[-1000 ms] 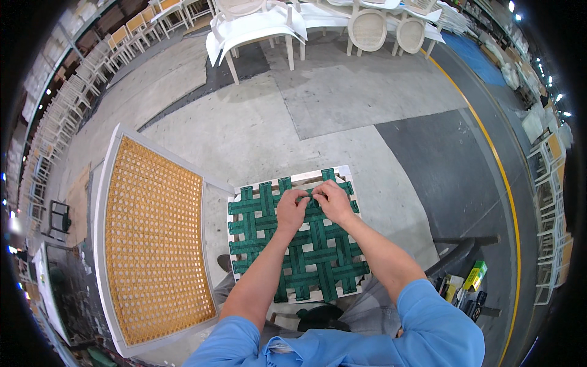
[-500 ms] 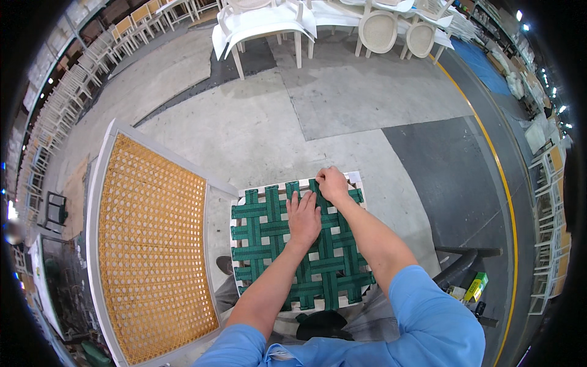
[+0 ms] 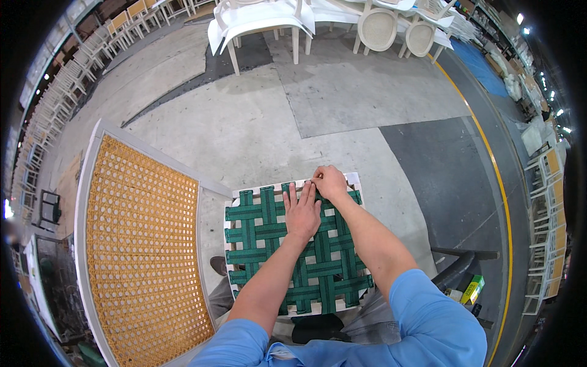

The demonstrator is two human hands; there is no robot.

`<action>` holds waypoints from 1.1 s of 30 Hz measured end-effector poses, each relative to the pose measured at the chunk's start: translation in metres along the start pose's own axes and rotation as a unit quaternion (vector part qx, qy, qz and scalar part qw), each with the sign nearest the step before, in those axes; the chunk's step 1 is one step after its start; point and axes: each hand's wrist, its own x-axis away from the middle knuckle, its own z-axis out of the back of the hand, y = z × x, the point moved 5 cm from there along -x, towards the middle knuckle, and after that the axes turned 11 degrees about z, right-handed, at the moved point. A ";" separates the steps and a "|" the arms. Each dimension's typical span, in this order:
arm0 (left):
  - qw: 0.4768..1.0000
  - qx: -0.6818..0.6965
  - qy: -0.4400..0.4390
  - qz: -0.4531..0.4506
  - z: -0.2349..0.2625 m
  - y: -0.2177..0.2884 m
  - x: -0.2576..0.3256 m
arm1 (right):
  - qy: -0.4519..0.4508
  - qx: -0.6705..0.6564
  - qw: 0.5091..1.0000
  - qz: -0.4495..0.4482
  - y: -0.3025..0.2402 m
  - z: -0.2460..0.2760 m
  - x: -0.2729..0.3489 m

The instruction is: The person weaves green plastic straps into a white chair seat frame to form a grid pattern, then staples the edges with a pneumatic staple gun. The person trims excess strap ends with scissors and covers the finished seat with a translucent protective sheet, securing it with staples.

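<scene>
A chair seat frame (image 3: 352, 179) in pale wood is crossed by woven green webbing straps (image 3: 269, 231). My left hand (image 3: 302, 215) lies on the webbing, its fingers stretched toward the far rail. Beside those fingertips, at the far rail, my right hand (image 3: 331, 182) is closed in a pinch. What it holds is too small and hidden to name; it may be a strap's end. At the left rises the chair's back (image 3: 143, 244), a white frame filled with tan cane mesh and joined to the seat side.
White-covered tables (image 3: 260, 23) with pale chairs stand at the far side. Rows of chairs line the left wall (image 3: 70, 79) and right wall (image 3: 544, 226). A dark stand (image 3: 458, 269) with a green-yellow box (image 3: 472, 290) is near my right elbow. A yellow line (image 3: 495, 165) crosses the floor.
My right hand's fingertips have come in closer to my left fingertips along the far rail. The view has shifted slightly; the left hand still rests on the webbing.
</scene>
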 end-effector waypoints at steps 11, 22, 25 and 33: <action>1.000 -0.012 -0.001 0.014 0.001 0.000 0.000 | 0.125 -0.350 0.922 -0.106 0.087 0.116 0.102; 1.000 -0.006 -0.007 0.017 0.002 0.010 0.000 | 0.085 0.184 0.797 -0.570 0.225 0.266 0.594; 0.999 -0.040 -0.015 0.025 0.007 0.003 0.002 | 0.131 0.064 0.806 -0.574 0.222 0.228 0.598; 0.999 -0.038 -0.003 0.021 0.010 0.001 0.002 | 0.193 -0.031 0.826 -0.530 0.241 0.237 0.568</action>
